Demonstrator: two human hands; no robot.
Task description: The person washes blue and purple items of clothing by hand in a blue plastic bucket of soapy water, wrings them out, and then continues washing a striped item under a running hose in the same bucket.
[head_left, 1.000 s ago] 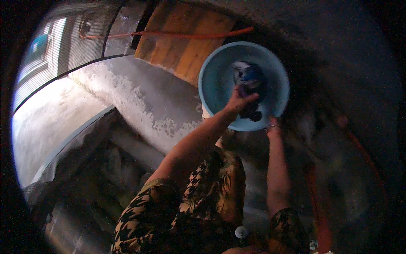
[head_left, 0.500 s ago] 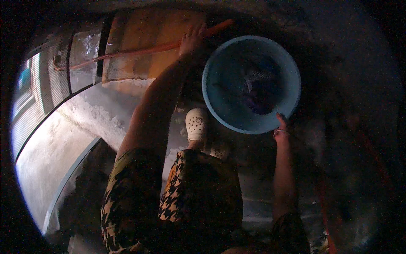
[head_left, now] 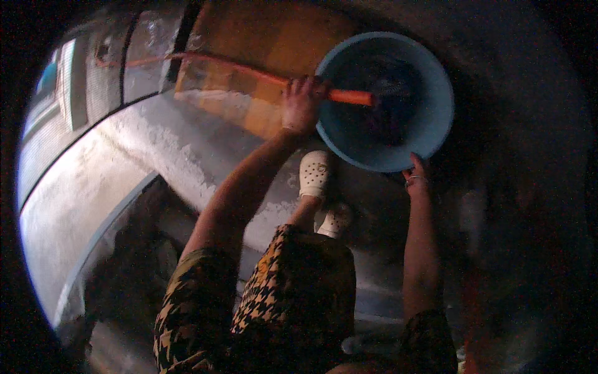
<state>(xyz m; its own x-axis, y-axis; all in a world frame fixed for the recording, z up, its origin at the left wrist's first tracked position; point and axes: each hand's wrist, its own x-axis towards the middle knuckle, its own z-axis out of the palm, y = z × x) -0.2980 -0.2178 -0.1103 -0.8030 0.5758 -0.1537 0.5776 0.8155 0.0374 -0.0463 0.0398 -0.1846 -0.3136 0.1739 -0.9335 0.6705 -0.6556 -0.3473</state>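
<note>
Near the left rim of a round blue basin [head_left: 330, 138], my left hand [head_left: 302, 103] is closed around an orange hose [head_left: 352, 96]. The hose's end reaches over the rim into the basin's mouth. Behind my hand the hose runs off to the far left. My right hand [head_left: 416, 174] grips the basin's near right rim, thumb on the rim and the other fingers partly hidden beneath it. Inside the basin lies a dark purplish mass [head_left: 392, 106], perhaps cloth; the dim light hides its details.
My feet in cream clogs [head_left: 314, 174] stand just below the basin. An orange-brown panel [head_left: 249, 68] lies behind my left hand. A pale worn ledge [head_left: 168, 146] curves along the left, by a ribbed wall [head_left: 87, 93]. The right side is very dark.
My left hand has brought the hose right and nearer, so its end is now over the basin. The basin and my right hand sit slightly farther up in view.
</note>
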